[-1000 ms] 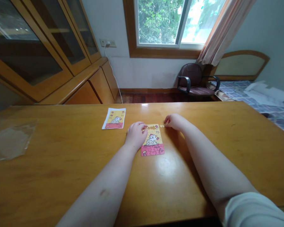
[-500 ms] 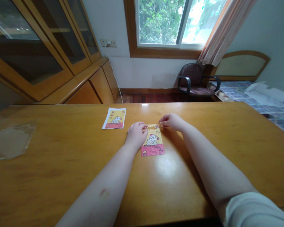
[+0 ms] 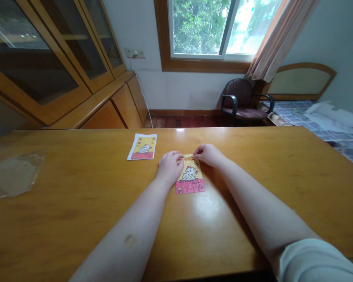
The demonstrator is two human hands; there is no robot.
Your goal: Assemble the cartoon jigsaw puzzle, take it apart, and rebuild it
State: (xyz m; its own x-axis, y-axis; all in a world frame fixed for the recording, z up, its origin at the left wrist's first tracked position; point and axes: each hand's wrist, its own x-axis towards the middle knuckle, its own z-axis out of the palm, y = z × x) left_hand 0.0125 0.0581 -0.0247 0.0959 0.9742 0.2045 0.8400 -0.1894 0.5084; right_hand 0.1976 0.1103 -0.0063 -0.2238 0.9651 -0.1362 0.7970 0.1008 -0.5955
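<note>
A small jigsaw puzzle (image 3: 190,177) lies flat on the wooden table, with a white cartoon animal on yellow above a pink band. My left hand (image 3: 170,167) is closed against its upper left side, fingertips holding the edge. At the upper right corner, my right hand (image 3: 208,154) pinches a yellow puzzle piece (image 3: 189,156) along the top row; its fingers partly hide the piece. A narrow brown gap shows just under this piece. Left of the hands lies a printed picture card (image 3: 143,147) with the same design on a white border.
A clear plastic bag (image 3: 14,174) lies at the left of the table (image 3: 76,219). Past the table's far edge are a brown armchair (image 3: 242,98), a bed (image 3: 300,107) and a glass-door cabinet (image 3: 85,74). A white cord (image 3: 141,92) hangs from the wall socket.
My right hand has moved left, over the puzzle's upper right corner, bringing the yellow piece across the top gap. My left hand has stayed in place.
</note>
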